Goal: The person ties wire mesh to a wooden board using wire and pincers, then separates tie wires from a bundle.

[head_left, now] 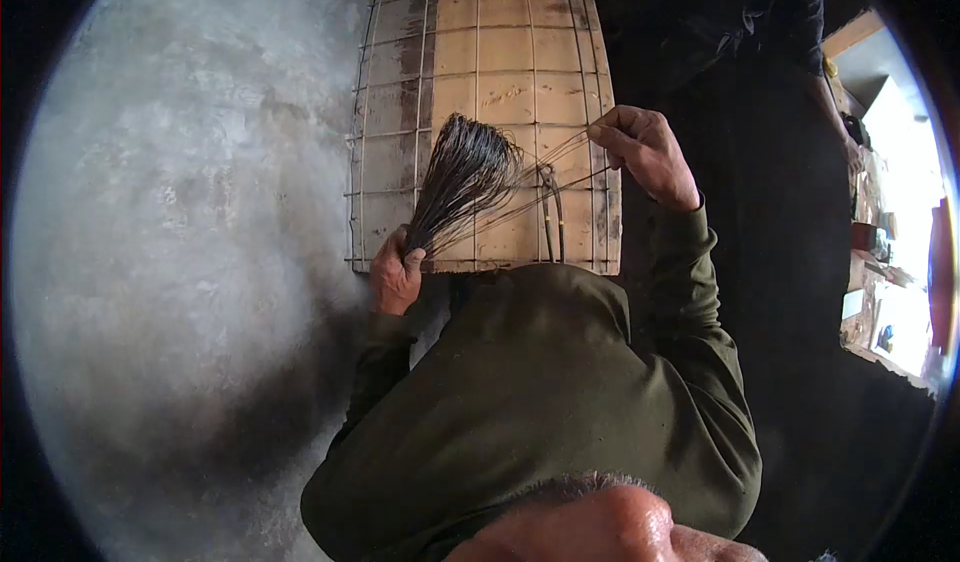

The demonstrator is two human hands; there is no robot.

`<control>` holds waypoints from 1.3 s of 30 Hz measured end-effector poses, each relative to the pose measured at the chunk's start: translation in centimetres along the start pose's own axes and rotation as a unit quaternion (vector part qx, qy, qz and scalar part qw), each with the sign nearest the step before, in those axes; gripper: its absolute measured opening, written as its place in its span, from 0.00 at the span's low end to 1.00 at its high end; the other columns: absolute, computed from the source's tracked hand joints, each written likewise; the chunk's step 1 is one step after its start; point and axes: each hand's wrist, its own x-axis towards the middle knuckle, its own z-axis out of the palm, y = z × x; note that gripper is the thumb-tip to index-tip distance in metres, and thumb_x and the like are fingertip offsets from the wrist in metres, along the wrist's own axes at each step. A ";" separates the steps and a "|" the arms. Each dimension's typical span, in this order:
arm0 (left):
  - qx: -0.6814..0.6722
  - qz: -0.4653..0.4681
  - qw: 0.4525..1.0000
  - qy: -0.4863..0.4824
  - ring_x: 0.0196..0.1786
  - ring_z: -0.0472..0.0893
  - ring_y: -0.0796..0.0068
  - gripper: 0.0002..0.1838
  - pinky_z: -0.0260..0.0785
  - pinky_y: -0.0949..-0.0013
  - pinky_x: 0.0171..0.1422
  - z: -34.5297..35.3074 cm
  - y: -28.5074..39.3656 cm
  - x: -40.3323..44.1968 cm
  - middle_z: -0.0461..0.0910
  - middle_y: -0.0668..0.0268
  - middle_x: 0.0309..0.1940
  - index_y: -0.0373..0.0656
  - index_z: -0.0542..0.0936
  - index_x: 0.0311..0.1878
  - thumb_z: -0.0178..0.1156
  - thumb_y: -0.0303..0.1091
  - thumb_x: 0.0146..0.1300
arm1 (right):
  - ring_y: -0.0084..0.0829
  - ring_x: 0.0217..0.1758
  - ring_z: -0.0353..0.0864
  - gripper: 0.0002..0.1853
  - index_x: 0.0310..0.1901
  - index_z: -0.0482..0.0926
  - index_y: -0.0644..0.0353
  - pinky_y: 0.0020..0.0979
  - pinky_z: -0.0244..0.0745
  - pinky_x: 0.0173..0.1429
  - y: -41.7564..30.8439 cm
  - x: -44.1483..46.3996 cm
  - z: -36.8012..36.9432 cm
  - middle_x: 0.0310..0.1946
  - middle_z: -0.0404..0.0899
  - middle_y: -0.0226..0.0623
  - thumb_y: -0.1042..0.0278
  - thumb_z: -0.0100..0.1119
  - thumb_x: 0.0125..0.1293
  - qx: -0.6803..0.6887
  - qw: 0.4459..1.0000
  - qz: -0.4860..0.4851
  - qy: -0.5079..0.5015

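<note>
My left hand is closed around the lower end of a bundle of thin dark tie wires, whose looped tops fan out upward. Off to the right, my right hand pinches several wires between thumb and fingers. Those strands stretch from the bundle across to it. Beneath both lies a grid of steel bars on a wooden board. A pair of pincers with dark handles rests on the board between my hands, partly crossed by wires.
A grey plastered wall or surface fills the left side. At upper right, another person's arm shows in dim light. Beyond it, an opening gives on a bright area with assorted items.
</note>
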 end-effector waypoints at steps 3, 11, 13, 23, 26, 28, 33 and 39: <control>0.006 -0.008 1.000 -0.004 0.44 0.78 0.44 0.32 0.70 0.56 0.45 0.2 -0.8 -0.1 0.78 0.50 0.40 0.41 0.73 0.53 0.45 0.63 0.66 | 0.15 0.21 0.66 0.10 0.32 0.79 0.66 0.21 0.62 0.27 -0.1 0.0 0.3 0.18 0.71 0.25 0.66 0.59 0.62 -0.011 1.000 0.003 0.015; 0.122 -0.145 0.982 0.011 0.44 0.77 0.43 0.24 0.68 0.52 0.47 -2.2 -7.8 -3.8 0.79 0.46 0.40 0.36 0.73 0.53 0.50 0.49 0.68 | 0.19 0.33 0.68 0.11 0.40 0.81 0.62 0.22 0.62 0.39 -1.3 -2.6 -11.3 0.31 0.75 0.26 0.63 0.55 0.65 0.002 0.958 -0.055 0.281; 0.114 -0.168 0.979 0.024 0.45 0.77 0.42 0.24 0.68 0.53 0.48 -2.5 -8.6 -4.2 0.79 0.46 0.41 0.35 0.72 0.53 0.50 0.49 0.68 | 0.17 0.30 0.63 0.12 0.39 0.80 0.61 0.23 0.61 0.39 -1.7 -3.2 -13.0 0.28 0.72 0.22 0.60 0.58 0.65 0.017 0.953 -0.043 0.300; 0.139 -0.239 0.951 0.140 0.51 0.74 0.41 0.34 0.65 0.51 0.53 2.3 -8.5 -0.5 0.76 0.43 0.48 0.34 0.71 0.55 0.49 0.60 0.65 | 0.14 0.35 0.69 0.10 0.46 0.79 0.62 0.18 0.65 0.40 -1.7 -6.8 -16.0 0.37 0.74 0.25 0.68 0.53 0.69 0.004 0.909 -0.130 0.397; 0.149 -0.259 0.944 0.141 0.54 0.73 0.42 0.37 0.65 0.51 0.56 2.5 -10.4 -0.2 0.75 0.43 0.51 0.32 0.70 0.57 0.53 0.62 0.62 | 0.23 0.42 0.76 0.15 0.52 0.77 0.65 0.25 0.75 0.40 -1.3 -9.4 -20.7 0.45 0.76 0.34 0.83 0.53 0.63 0.103 0.879 -0.131 0.447; 0.147 -0.257 0.941 0.161 0.55 0.73 0.43 0.38 0.64 0.51 0.57 2.9 -12.9 -0.8 0.74 0.42 0.52 0.31 0.69 0.57 0.55 0.61 0.61 | 0.22 0.41 0.75 0.14 0.51 0.77 0.65 0.24 0.74 0.40 -1.8 -10.1 -20.1 0.43 0.76 0.33 0.79 0.54 0.64 0.064 0.874 -0.145 0.459; 0.149 -0.209 0.953 0.163 0.57 0.72 0.43 0.39 0.64 0.52 0.59 6.7 -16.2 1.9 0.72 0.41 0.54 0.29 0.68 0.58 0.59 0.59 0.59 | 0.18 0.36 0.70 0.14 0.46 0.79 0.64 0.18 0.66 0.37 -3.8 -13.9 -17.6 0.37 0.73 0.28 0.62 0.57 0.67 -0.095 0.835 -0.172 0.515; 0.153 -0.212 0.956 0.134 0.57 0.72 0.43 0.38 0.64 0.52 0.59 6.4 -16.4 2.3 0.72 0.39 0.52 0.28 0.68 0.58 0.58 0.58 0.60 | 0.14 0.25 0.61 0.13 0.42 0.80 0.63 0.19 0.60 0.30 -5.4 -15.1 -15.4 0.25 0.66 0.20 0.61 0.57 0.67 0.055 0.839 -0.186 0.509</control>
